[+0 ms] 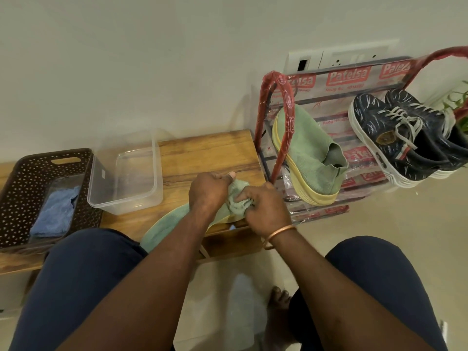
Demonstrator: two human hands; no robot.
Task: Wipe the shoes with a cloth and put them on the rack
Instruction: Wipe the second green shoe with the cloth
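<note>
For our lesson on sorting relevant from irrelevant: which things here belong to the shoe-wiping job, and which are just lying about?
In the job: green cloth, unracked green shoe, shoe rack, racked green shoe, dark sneakers.
Lying about: clear tub, brown basket, blue cloth inside it, wall sockets.

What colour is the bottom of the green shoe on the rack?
Pale yellow sole under the green shoe, seen best in the head view.

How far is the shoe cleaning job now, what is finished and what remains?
Done: one green shoe and the dark pair sit on the rack. In hand: left hand holds the second green shoe, right hand grips a cloth on it. Left: racking it.
</note>
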